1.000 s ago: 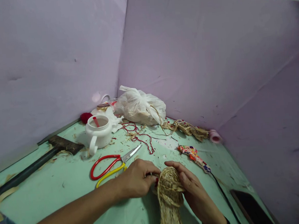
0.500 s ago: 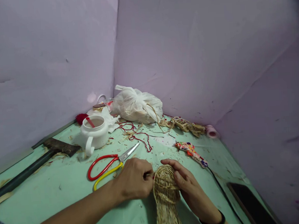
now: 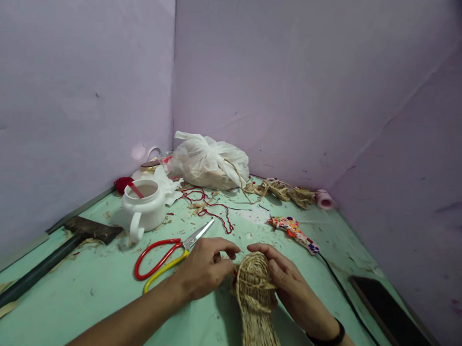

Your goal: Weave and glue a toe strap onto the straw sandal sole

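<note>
A woven straw slipper (image 3: 258,308) points away from me at the bottom centre, its rounded toe end up and a twisted strap across it. My right hand (image 3: 288,279) holds its right side, with the fingers reaching over the toe and the thumb on the weave. At the left edge is my left hand (image 3: 209,266), thumb and forefinger apart and nothing plain between them. A small dark red bit shows on the slipper's left edge beside that thumb. Scissors (image 3: 169,256) with one red and one yellow handle lie left of my left hand, blades partly closed.
A hammer (image 3: 84,230) lies at left beside a white pot (image 3: 144,208). Behind are a tied plastic bag (image 3: 212,163), red yarn (image 3: 222,216) and straw cords (image 3: 283,190). At right lie a patterned cloth-covered tool (image 3: 294,234) with a cable and a dark phone (image 3: 386,309). Walls enclose the table.
My left hand has loosened from a closed pinch at the slipper's left edge; its thumb and forefinger have come apart. My right hand keeps its hold. The view has shifted slightly.
</note>
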`<move>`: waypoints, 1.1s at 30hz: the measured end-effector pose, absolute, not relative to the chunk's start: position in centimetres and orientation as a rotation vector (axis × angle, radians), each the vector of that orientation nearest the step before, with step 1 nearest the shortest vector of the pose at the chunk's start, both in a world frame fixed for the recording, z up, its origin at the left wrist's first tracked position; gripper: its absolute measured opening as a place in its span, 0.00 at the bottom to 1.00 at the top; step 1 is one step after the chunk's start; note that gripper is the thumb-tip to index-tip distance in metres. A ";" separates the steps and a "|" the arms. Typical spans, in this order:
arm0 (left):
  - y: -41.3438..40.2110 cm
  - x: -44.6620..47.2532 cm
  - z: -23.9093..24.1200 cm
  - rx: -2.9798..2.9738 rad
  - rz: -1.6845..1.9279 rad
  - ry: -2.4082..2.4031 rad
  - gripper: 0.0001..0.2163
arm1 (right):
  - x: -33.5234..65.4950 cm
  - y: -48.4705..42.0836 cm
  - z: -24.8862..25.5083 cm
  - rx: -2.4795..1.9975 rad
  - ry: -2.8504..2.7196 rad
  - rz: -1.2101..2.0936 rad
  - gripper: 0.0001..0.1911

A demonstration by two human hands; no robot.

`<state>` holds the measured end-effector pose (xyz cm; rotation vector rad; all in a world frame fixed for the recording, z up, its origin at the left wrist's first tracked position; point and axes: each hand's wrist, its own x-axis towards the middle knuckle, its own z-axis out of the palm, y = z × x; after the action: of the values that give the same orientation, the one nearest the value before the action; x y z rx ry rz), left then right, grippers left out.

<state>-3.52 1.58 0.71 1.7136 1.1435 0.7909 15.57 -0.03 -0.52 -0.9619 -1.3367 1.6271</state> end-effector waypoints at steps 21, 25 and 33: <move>2.7 -2.9 -1.9 1.210 0.619 1.098 0.13 | 19.1 0.0 1.1 -1.169 -1.729 0.910 0.05; 2.9 -2.8 -2.1 1.228 0.605 1.108 0.13 | 18.9 -1.0 1.1 -1.068 -1.957 0.951 0.03; 2.9 -2.8 -2.3 1.236 0.591 1.097 0.14 | 18.9 -1.9 0.8 -1.300 -2.304 0.558 0.07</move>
<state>-2.81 2.88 -2.29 1.2358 1.0968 0.5905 18.86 -1.95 0.83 -1.2998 -2.3042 0.5577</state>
